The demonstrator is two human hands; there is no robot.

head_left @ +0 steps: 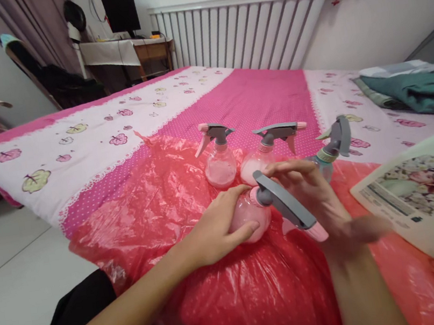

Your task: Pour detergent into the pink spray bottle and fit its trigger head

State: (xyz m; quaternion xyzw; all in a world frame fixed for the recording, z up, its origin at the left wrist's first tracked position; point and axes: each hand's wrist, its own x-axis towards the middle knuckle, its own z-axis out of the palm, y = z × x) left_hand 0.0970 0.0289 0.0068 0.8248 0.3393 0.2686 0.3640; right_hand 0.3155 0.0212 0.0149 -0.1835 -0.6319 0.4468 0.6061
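Observation:
My left hand (215, 230) is wrapped around the round pink body of a spray bottle (249, 217) lying tilted on a red plastic sheet (158, 204). The fingers of my right hand (311, 192) are closed on that bottle's grey spray head (284, 201) at its collar. Behind it stand two more pink spray bottles, one (218, 154) on the left and one (268, 149) on the right. A green-collared spray bottle (331, 148) stands further right, partly hidden by my right hand.
The plastic sheet covers a bed with a pink and white cover (120, 117). A white printed bag or jug (429, 190) lies at the right. Folded green cloth (418, 91) sits at the far right. A radiator (242, 34) and a desk with a monitor (120, 8) stand behind.

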